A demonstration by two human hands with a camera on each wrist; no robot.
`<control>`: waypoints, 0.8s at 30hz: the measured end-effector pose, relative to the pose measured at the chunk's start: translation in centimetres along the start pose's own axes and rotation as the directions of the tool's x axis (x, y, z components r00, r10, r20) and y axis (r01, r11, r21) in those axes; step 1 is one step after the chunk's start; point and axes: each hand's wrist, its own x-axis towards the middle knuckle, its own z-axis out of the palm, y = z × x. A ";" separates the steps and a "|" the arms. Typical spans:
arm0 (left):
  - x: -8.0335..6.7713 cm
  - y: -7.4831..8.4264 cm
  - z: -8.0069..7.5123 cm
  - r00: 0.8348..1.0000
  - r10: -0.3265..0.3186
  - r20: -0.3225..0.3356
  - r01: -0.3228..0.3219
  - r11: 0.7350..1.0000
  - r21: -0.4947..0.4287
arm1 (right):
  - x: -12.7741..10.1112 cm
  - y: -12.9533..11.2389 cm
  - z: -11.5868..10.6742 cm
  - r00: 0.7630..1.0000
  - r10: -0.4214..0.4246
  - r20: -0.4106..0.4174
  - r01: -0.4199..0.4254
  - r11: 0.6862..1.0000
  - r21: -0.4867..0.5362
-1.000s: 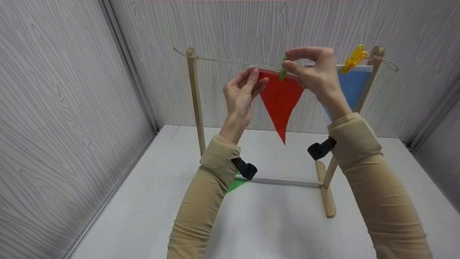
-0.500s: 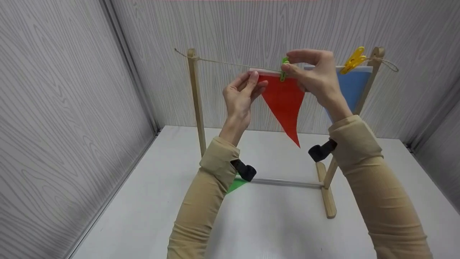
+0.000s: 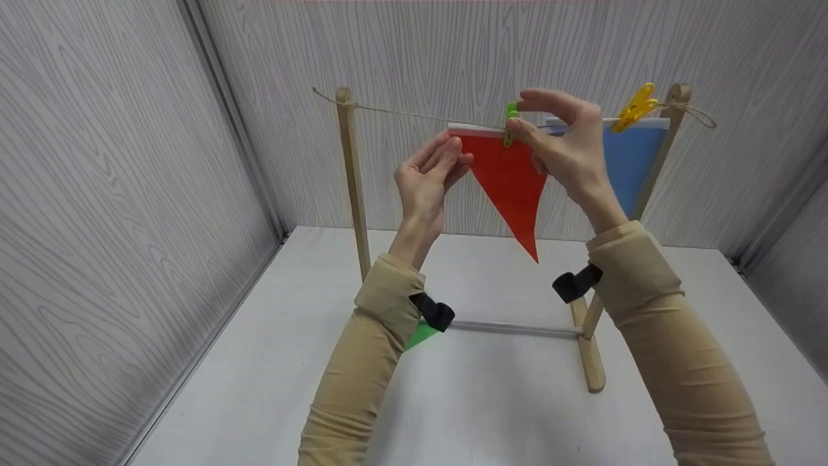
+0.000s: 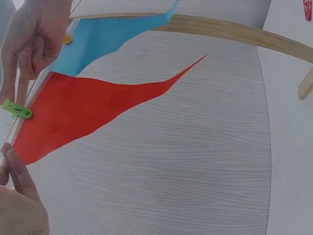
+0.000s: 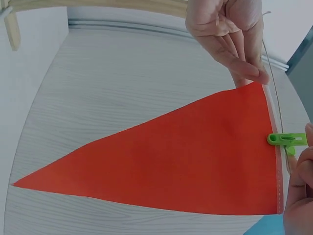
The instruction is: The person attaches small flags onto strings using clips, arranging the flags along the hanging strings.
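Head view: a red flag (image 3: 511,181), a flat triangle of smooth, thin sheet with a white strip along its top edge, hung on a thin twine string (image 3: 401,114) stretched between two pale wooden posts of a rack (image 3: 352,188). The flag's long axis ran downward from the string, and its tip pointed down and slightly to the right, clear of the white table (image 3: 272,362). A small green plastic clip (image 3: 510,123) sat upright across the string and the flag's top edge, near the middle of that edge.

Right hand (image 3: 566,145): thumb and forefinger curled around the green clip, pinching it at the string. Left hand (image 3: 427,178): fingertips together at the flag's upper left corner. From the right wrist view they appeared to pinch the corner, though the contact was partly hidden.

Right of the red flag, a blue flag (image 3: 627,162) of the same flat shape hung on the same string, held by a yellow clip (image 3: 637,107) beside the right post. The right hand covered its left part.

A scrap of green sheet (image 3: 420,334) lay on the table beside the rack's thin lower crossbar, mostly hidden behind the left sleeve. Grey wood-grain panels enclosed the table on three sides.
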 end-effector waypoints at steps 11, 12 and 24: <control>-0.8 -1.9 -1.4 0.999 -0.004 0.044 0.000 0.997 0.074 | -2.1 1.2 1.0 0.985 -0.076 -0.157 0.086 0.995 0.056; -0.9 -2.1 -1.6 0.999 -0.004 0.051 0.000 0.997 0.081 | -2.4 1.3 1.1 0.983 -0.089 -0.163 0.101 0.993 0.063; -2.7 -5.6 -4.9 0.999 -0.042 0.020 0.039 0.986 0.161 | -6.7 4.0 1.8 0.962 -0.154 -0.223 0.214 0.938 0.272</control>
